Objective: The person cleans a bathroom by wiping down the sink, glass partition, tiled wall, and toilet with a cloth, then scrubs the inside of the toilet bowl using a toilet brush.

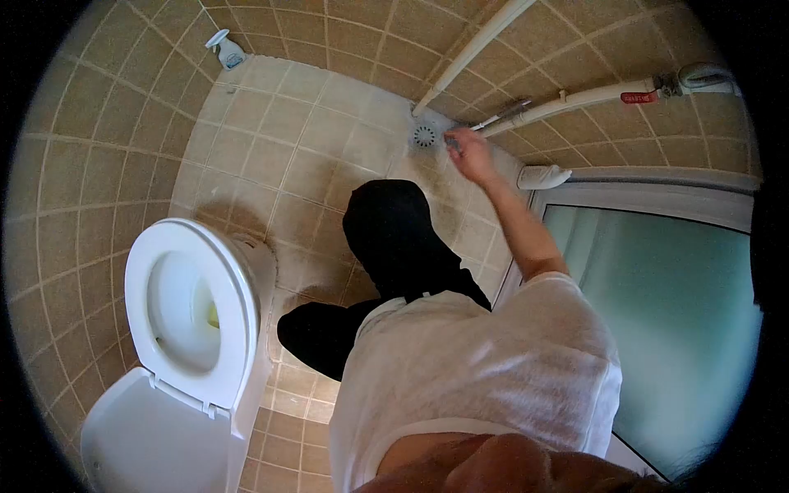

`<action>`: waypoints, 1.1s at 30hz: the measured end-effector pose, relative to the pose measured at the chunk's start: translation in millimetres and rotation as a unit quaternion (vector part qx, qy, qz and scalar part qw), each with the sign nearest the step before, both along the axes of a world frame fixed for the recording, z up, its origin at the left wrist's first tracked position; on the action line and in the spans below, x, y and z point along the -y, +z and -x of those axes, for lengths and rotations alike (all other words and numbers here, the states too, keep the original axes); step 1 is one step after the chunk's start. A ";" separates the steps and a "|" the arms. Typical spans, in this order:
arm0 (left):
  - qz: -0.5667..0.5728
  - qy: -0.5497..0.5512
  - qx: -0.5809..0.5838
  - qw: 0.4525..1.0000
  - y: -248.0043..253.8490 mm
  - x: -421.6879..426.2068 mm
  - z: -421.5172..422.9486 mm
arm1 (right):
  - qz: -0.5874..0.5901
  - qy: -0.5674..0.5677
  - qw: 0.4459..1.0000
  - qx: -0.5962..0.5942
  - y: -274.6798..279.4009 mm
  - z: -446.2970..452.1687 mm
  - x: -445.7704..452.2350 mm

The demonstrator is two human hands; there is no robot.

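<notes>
My right hand (472, 156) reaches down by the wall, just right of the round floor drain (424, 135). Its fingers are bent together, with a small greyish thing at their tips that is too blurred to name. Close behind the hand, a thin white-handled tool (498, 116) leans by the wall, its far end dark and its kind unclear. My left hand does not show; the torso in a white T-shirt (485, 361) and the bent legs in black trousers (390, 234) fill the middle.
A white toilet (241, 283) with its lid raised stands at left. A spray bottle (228, 51) sits in the far corner. Pipes (472, 57) run along the tiled wall, one with a red valve handle (639, 97). A frosted glass door (657, 304) is at right.
</notes>
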State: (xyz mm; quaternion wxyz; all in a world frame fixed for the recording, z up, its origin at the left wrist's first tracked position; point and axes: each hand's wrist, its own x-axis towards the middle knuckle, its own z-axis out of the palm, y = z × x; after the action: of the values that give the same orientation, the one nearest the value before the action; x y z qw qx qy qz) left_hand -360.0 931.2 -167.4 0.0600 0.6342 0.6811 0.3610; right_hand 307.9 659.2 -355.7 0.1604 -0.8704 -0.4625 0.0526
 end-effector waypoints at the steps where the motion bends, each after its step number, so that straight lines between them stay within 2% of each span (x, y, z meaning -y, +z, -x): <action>1: -0.003 0.003 -0.001 1.000 0.1 -0.3 2.0 | 0.036 0.005 0.998 0.045 2.8 -16.4 7.2; 3: -0.007 0.010 -0.002 1.000 1.8 -1.9 6.1 | 0.142 0.031 0.966 0.212 -3.3 -52.8 16.2; 4: -0.009 0.014 -0.008 1.000 4.0 0.2 9.1 | 0.142 0.035 0.967 0.207 -8.9 -70.6 21.0; 6: -0.011 0.025 -0.015 1.000 6.5 4.6 17.5 | 0.303 0.065 0.904 0.295 -14.0 -101.5 23.9; 7: -0.011 0.033 -0.020 0.999 7.4 6.8 21.1 | 0.303 0.072 0.903 0.296 -7.7 -106.5 20.1; 9: -0.015 0.044 -0.023 0.999 10.0 9.3 27.8 | 0.448 0.006 0.865 0.226 6.7 -119.4 10.2; 12: -0.016 0.065 -0.032 0.997 15.5 15.9 45.1 | 0.499 -0.009 0.840 0.214 8.5 -135.2 10.3; 15: -0.020 0.083 -0.042 0.995 25.5 22.0 61.7 | 0.481 -0.027 0.840 0.249 1.7 -138.7 16.8; 17: -0.028 0.098 -0.048 0.994 36.7 29.3 77.2 | 0.571 -0.035 0.794 0.208 1.6 -143.6 9.6; 21: -0.047 0.133 -0.060 0.988 59.9 47.0 109.7 | 0.486 0.013 0.819 0.305 -14.7 -159.9 29.0; 23: -0.052 0.150 -0.068 0.985 72.3 55.8 126.6 | 0.540 0.017 0.786 0.302 -28.8 -175.2 30.8; 25: -0.057 0.164 -0.076 0.982 87.2 61.2 146.5 | 0.545 0.026 0.773 0.324 -30.3 -180.6 31.6; 26: -0.062 0.173 -0.081 0.980 95.5 64.1 157.5 | 0.513 -0.014 0.789 0.339 -52.1 -209.5 48.0; 27: -0.064 0.183 -0.087 0.977 105.6 72.7 167.1 | 0.478 -0.050 0.804 0.350 -51.7 -203.3 41.2; 28: -0.066 0.190 -0.093 0.975 115.0 77.6 176.1 | 0.520 -0.060 0.797 0.302 -45.7 -201.1 35.7; 29: -0.070 0.198 -0.099 0.973 126.1 85.1 184.5 | 0.561 -0.067 0.785 0.253 -3.8 -162.4 12.1; 31: -0.073 0.218 -0.110 0.967 149.2 103.2 203.3 | 0.595 0.002 0.755 0.275 -29.0 -192.9 27.9; 33: -0.077 0.236 -0.119 0.961 172.5 121.8 216.0 | 0.600 0.016 0.752 0.271 -11.4 -179.2 20.3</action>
State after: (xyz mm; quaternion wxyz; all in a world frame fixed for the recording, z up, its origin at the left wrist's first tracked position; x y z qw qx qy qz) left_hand -576.0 809.4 5.0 -0.1572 0.4967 0.7838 0.3381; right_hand 487.2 639.0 -367.1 -0.5279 -0.7580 -0.3737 0.0844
